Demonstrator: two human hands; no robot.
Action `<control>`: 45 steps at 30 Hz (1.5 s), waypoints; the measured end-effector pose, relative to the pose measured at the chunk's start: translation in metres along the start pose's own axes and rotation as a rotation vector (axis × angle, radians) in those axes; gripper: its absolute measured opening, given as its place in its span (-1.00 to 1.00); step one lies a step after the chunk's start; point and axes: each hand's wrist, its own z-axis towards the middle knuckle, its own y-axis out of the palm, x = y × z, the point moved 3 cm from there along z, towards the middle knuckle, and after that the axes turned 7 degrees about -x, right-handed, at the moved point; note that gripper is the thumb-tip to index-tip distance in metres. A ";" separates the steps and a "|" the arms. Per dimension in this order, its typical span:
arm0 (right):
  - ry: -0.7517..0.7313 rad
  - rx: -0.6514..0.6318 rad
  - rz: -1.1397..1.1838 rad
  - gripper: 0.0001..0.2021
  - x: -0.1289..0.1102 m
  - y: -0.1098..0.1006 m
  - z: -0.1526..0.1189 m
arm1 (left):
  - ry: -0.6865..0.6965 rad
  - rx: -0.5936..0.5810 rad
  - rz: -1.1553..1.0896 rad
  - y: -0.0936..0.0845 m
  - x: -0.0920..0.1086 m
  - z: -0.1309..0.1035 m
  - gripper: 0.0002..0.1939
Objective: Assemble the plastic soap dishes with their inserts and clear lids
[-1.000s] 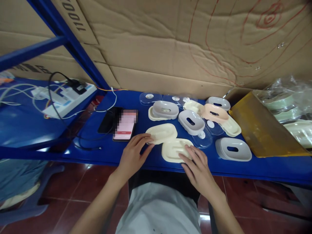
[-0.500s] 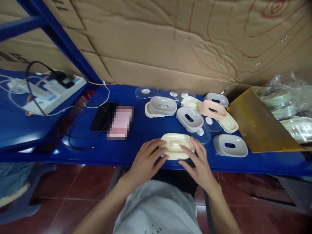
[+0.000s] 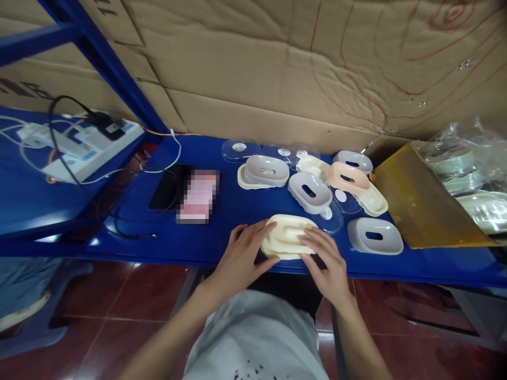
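A cream soap dish tray [image 3: 291, 232] lies at the front edge of the blue table, with a raised oval in its middle. My left hand [image 3: 245, 250] grips its left end, fingertips on the rim and thumb along the near edge. At the right end, my right hand [image 3: 327, 258] holds it with fingers over the top and thumb at the near side. Just beyond it sits a grey slotted soap dish [image 3: 311, 192], partly over a clear oval lid [image 3: 332, 219]. Another grey soap dish [image 3: 375, 236] stands to the right of my right hand.
Farther back are a peach soap dish [image 3: 347, 177], a grey dish [image 3: 266, 170] on a cream tray, and clear lids [image 3: 240, 150]. A phone [image 3: 197, 196] lies left, near a power strip [image 3: 95, 150] with cables. An open carton [image 3: 428, 200] with bagged dishes stands right.
Both hands have shifted slightly on the cream tray. The left fingers have drawn closer together at its left end, and the right fingers have gathered over its right end. The view has moved slightly.
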 end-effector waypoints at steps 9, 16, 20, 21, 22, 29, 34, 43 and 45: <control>0.038 0.042 -0.130 -0.69 -0.004 0.010 0.003 | -0.061 0.082 0.202 -0.030 -0.024 -0.042 -0.73; 0.018 -0.150 -0.374 -0.56 -0.005 0.009 0.028 | -0.036 0.112 0.293 -0.042 -0.023 -0.068 -0.87; 0.186 0.013 -0.592 -0.46 0.019 -0.013 0.030 | -0.030 0.152 0.253 -0.041 -0.020 -0.072 -0.92; 0.225 0.030 -0.631 -0.42 0.025 -0.018 0.030 | -0.030 0.171 0.239 -0.041 -0.020 -0.071 -0.94; 0.245 0.039 -0.652 -0.41 0.030 -0.022 0.031 | -0.030 0.189 0.226 -0.040 -0.020 -0.069 -0.94; 0.184 0.071 -0.598 -0.60 0.028 -0.045 0.039 | 0.002 0.184 0.222 -0.033 -0.019 -0.039 -0.91; 0.145 0.155 -0.507 -0.63 0.019 -0.050 0.020 | 0.085 0.093 0.185 -0.030 -0.024 -0.036 -0.90; -0.076 0.027 -0.398 -0.48 0.007 -0.027 -0.037 | -0.035 0.114 0.236 -0.042 -0.041 -0.054 -0.85; -0.096 0.002 -0.409 -0.49 0.006 -0.022 -0.043 | -0.065 0.153 0.246 -0.040 -0.040 -0.052 -0.87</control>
